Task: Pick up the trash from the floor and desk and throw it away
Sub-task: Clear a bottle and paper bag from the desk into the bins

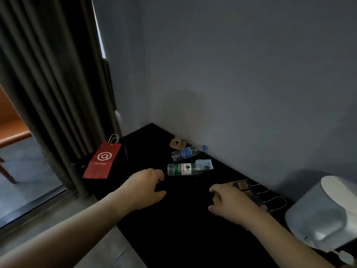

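The green-labelled bottle point(182, 169) lies on its side near the middle of the black desk point(183, 229), cap end towards the wall point(251, 74). It looks like thin clear plastic and nearly empty, so I judge it light, smooth, and ready to roll or dent under a hard squeeze. The best hold is probably around the labelled middle, where the paper gives some friction. Its cap end touches or overlaps a pale blue packet point(204, 163), which looks soft and may shift when the bottle is lifted. Just behind lies a blue-labelled bottle point(188, 153), also on its side and close to the wall, and beyond it a crumpled brown paper point(178, 143) sits in the corner. The left hand point(146, 183) hovers just short of the green bottle's base, fingers loosely curled and holding nothing. The right hand point(229, 202) is likewise relaxed and empty, beside a flat dark bag point(243, 186) with cord handles. The near side of the desk gives open room for approach. The wall closes off the back, so a nudged bottle would stop there. A red paper bag point(103, 161) stands at the desk's left edge by the curtain point(48, 84), and a grey appliance point(324, 213) crowds the right end.
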Tool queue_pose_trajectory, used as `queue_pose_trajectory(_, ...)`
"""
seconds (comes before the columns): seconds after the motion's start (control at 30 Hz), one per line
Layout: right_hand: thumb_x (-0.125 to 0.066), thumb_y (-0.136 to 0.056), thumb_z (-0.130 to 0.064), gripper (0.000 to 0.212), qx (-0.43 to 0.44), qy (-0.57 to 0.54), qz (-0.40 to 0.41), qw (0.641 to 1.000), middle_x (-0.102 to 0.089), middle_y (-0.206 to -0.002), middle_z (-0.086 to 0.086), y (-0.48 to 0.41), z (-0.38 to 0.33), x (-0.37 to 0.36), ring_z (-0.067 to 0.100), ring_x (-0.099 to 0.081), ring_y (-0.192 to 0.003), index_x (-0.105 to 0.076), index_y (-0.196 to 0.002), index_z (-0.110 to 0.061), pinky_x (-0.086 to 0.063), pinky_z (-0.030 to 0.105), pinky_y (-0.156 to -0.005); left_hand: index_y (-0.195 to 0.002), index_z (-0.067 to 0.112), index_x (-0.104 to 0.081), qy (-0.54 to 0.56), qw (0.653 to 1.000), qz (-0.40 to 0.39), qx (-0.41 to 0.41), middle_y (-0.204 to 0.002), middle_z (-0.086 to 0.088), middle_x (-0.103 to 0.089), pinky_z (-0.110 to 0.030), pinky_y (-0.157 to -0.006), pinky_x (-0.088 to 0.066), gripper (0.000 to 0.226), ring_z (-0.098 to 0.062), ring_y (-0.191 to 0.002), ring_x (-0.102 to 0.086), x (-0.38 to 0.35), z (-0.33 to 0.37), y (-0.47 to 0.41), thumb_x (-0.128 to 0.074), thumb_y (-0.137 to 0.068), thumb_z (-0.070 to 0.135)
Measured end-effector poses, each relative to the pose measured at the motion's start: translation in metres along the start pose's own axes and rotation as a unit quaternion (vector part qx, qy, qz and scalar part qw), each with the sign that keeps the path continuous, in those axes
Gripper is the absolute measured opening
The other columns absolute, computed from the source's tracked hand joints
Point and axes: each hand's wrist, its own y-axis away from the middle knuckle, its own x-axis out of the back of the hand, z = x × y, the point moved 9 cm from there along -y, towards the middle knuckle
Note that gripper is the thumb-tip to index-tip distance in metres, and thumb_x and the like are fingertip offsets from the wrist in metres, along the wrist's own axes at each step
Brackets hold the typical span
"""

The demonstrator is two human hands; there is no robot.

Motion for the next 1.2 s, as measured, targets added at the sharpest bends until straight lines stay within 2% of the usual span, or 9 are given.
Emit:
queue_pose_trajectory(0.13, -0.066, -0.084, -0.042, 0.036, -0.056, -0.008, 0.03, 0.998, -0.056, -0.11, -0.006, -0.019, 0.004, 0.003, 0.006, -0.055, -0.094, -0.053, -0.115, -0.031, -0.044, 0.016, -0.072, -0.123, 0.025, -0.052, -0.015, 0.998, -0.039, -0.042, -0.115, 0.005, -0.057, -0.031, -0.089, -0.051, 0.043, -0.011, -0.1, -0.057, 0.008, -0.016, -0.047, -0.061, -0.086, 0.043)
queue_pose_trajectory(0.27, -0.067, -0.083, -0.04, 0.044, -0.117, -0.028, 0.054, 0.991, -0.059, -0.099, -0.008, -0.04, 0.004, 0.001, 0.003, -0.052, -0.082, -0.054, -0.121, -0.023, -0.035, 0.011, -0.058, -0.119, 0.024, -0.054, -0.033, 0.996, -0.038, -0.072, -0.113, 0.005, -0.057, -0.029, -0.088, -0.051, 0.039, -0.009, -0.098, -0.057, 0.017, -0.038, -0.087, -0.062, -0.085, 0.042)
queue_pose_trajectory(0.4, -0.063, -0.083, -0.045, 0.049, -0.172, -0.03, 0.049, 0.983, -0.057, -0.108, -0.008, -0.053, 0.01, -0.013, 0.01, -0.052, -0.096, -0.05, -0.127, -0.028, -0.041, 0.021, -0.071, -0.122, 0.026, -0.053, -0.043, 0.993, -0.073, -0.084, -0.115, 0.006, -0.056, -0.027, -0.087, -0.052, 0.042, -0.007, -0.099, -0.056, 0.001, -0.053, -0.124, -0.065, -0.085, 0.041)
queue_pose_trajectory(0.57, -0.066, -0.082, -0.046, 0.055, -0.21, -0.039, 0.051, 0.976, -0.055, -0.122, -0.007, -0.068, 0.024, -0.03, 0.008, -0.051, -0.104, -0.049, -0.132, -0.029, -0.035, 0.019, -0.075, -0.125, 0.027, -0.05, -0.035, 0.992, -0.1, -0.069, -0.117, 0.004, -0.055, -0.025, -0.083, -0.051, 0.047, -0.008, -0.098, -0.055, -0.034, -0.068, -0.169, -0.067, -0.083, 0.04)
queue_pose_trajectory(0.67, -0.066, -0.081, -0.046, 0.053, -0.223, -0.045, 0.052, 0.972, -0.055, -0.119, -0.007, -0.084, 0.037, -0.033, 0.007, -0.049, -0.097, -0.05, -0.129, -0.03, -0.036, 0.02, -0.074, -0.129, 0.027, -0.048, -0.029, 0.992, -0.106, -0.062, -0.12, 0.003, -0.054, -0.022, -0.079, -0.048, 0.053, -0.009, -0.1, -0.056, -0.056, -0.076, -0.19, -0.068, -0.082, 0.04)
queue_pose_trajectory(0.77, -0.066, -0.082, -0.045, 0.052, -0.231, -0.05, 0.044, 0.971, -0.055, -0.122, -0.007, -0.103, 0.051, -0.038, 0.006, -0.049, -0.098, -0.05, -0.129, -0.031, -0.038, 0.02, -0.076, -0.132, 0.026, -0.045, -0.017, 0.992, -0.107, -0.063, -0.125, 0.001, -0.052, -0.022, -0.083, -0.047, 0.057, -0.012, -0.106, -0.055, -0.073, -0.079, -0.209, -0.068, -0.082, 0.04)
queue_pose_trajectory(0.9, -0.065, -0.085, -0.042, 0.055, -0.224, -0.062, 0.031, 0.972, -0.054, -0.129, -0.006, -0.127, 0.073, -0.044, 0.01, -0.053, -0.112, -0.047, -0.135, -0.028, -0.041, 0.019, -0.083, -0.135, 0.022, -0.041, -0.018, 0.989, -0.129, -0.067, -0.129, -0.003, -0.048, -0.027, -0.09, -0.05, 0.061, -0.015, -0.111, -0.053, -0.099, -0.075, -0.237, -0.066, -0.083, 0.041)
queue_pose_trajectory(1.07, -0.063, -0.085, -0.041, 0.041, -0.205, -0.061, 0.005, 0.977, -0.059, -0.12, -0.002, -0.156, 0.106, -0.051, 0.015, -0.056, -0.105, -0.054, -0.121, -0.023, -0.037, 0.024, -0.073, -0.136, 0.017, -0.037, -0.025, 0.988, -0.147, -0.048, -0.129, -0.007, -0.044, -0.036, -0.096, -0.048, 0.066, -0.02, -0.114, -0.049, -0.134, -0.063, -0.28, -0.067, -0.082, 0.038)
queue_pose_trajectory(1.2, -0.06, -0.087, -0.038, 0.03, -0.186, -0.045, -0.011, 0.981, -0.059, -0.112, 0.0, -0.179, 0.128, -0.058, 0.014, -0.054, -0.093, -0.055, -0.111, -0.021, -0.032, 0.02, -0.064, -0.138, 0.017, -0.033, -0.038, 0.988, -0.145, -0.02, -0.131, -0.008, -0.041, -0.042, -0.096, -0.047, 0.072, -0.023, -0.117, -0.046, -0.161, -0.061, -0.311, -0.07, -0.079, 0.039)
